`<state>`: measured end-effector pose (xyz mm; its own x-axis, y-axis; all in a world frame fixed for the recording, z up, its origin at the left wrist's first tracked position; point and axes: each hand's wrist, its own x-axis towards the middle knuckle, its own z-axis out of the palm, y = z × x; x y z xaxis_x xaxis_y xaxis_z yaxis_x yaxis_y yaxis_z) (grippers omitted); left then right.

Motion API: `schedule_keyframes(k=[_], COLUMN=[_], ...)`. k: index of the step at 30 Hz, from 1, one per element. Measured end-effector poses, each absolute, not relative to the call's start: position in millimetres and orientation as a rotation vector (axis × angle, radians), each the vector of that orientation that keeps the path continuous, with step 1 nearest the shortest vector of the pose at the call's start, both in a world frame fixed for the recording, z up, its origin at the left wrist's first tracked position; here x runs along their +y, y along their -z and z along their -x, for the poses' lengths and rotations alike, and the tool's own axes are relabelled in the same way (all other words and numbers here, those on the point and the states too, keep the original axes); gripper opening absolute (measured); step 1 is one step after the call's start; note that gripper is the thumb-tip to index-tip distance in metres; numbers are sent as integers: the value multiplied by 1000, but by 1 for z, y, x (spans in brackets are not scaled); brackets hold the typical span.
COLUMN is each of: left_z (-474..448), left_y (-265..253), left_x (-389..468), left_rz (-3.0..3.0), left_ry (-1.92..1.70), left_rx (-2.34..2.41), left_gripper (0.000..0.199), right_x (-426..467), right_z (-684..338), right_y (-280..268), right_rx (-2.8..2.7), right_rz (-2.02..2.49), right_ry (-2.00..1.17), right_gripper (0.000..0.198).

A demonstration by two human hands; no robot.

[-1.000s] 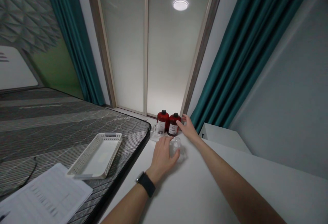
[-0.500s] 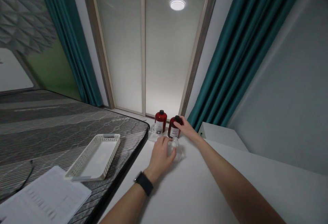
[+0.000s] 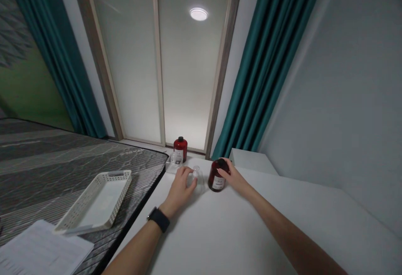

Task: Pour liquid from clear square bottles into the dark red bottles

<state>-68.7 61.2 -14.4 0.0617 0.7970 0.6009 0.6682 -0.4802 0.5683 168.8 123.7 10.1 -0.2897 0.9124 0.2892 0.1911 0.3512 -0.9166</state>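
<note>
My right hand (image 3: 234, 177) is wrapped round the upper part of a dark red bottle (image 3: 219, 175) with a black cap and a white label. The bottle stands upright, or nearly so, at the white tabletop (image 3: 226, 229); whether its base touches cannot be told. To its left, my left hand (image 3: 182, 186), wearing a dark watch at the wrist, curls its fingers and thumb around a clear glass vessel (image 3: 197, 175). Behind that hand stands a second red bottle (image 3: 180, 147), with a small clear cup (image 3: 174, 157) on a clear stand (image 3: 171, 167) in front of it.
On the left, a grey patterned mattress (image 3: 138, 164) borders the table. It carries a white perforated basket (image 3: 124, 193) and printed paper sheets (image 3: 47, 250). A white cabinet (image 3: 253, 162) stands beyond the table, near a teal curtain (image 3: 251, 78) and a frosted sliding door (image 3: 188, 78).
My right hand has brought the dark red bottle nearer and to the right, now beside the clear glass vessel. My left hand stays around the vessel. The camera has turned right.
</note>
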Motion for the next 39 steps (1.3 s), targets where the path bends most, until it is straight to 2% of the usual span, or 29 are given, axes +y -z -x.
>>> schedule_keyframes(k=[14,23,30,39], left_z=[67,57,48,32], left_y=[23,10,11,14], left_x=[68,46,47,81], left_rz=[-2147,-2183,-2063,-2182], left_ry=[-1335,-1093,-1081,-1077], left_rx=[1384,1085,1059,1160], left_gripper=[20,41,43,40], right_x=[22,16,14,14], right_z=[-235,-236,-236,-233], right_y=[18,17,14,11], right_rx=[-1636,-1605,-1582,-1567], right_rz=[1012,1043,1048,1025], right_ry=[-921,-941,-958,-964], right_gripper=[51,54,54,55])
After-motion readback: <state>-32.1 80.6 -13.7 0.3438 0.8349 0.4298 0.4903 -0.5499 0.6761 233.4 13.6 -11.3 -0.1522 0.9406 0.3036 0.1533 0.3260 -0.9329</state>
